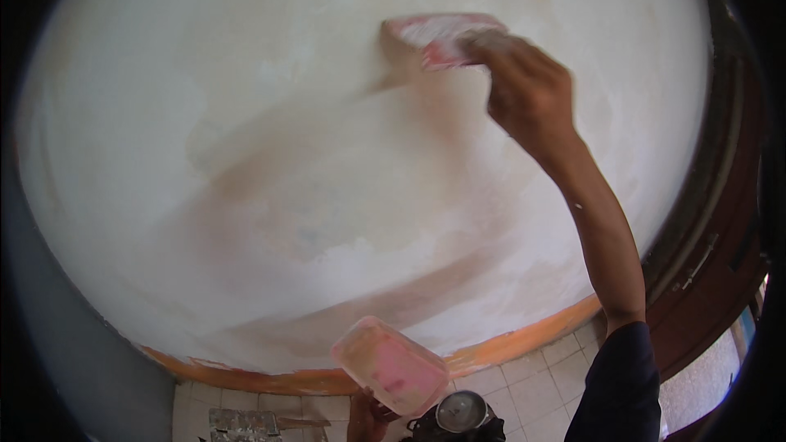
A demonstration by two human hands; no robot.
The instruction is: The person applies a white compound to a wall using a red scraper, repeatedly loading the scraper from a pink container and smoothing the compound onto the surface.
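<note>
A red, white-smeared plastering float (446,30) is in my right hand (528,86), its fingers wrapped round the handle. The float lies at or very near the upper part of a pale, patchy wall (327,164). Motion blurs the fingers a little, and I cannot tell whether the whole edge touches the surface. Low in the picture, my left hand (370,416) grips a pink plastic tub (417,372) from beneath its near end. Pale, pinkish residue coats the inside of the tub. Part of the left hand is hidden under it.
An orange band (516,345) runs along the wall's base above white floor tiles (532,376). A round metal pot (461,411) stands close to the tub. Bottom left lies a plaster-stained board (244,424). A dark wooden door (708,303) is at right, a grey wall (74,344) at left.
</note>
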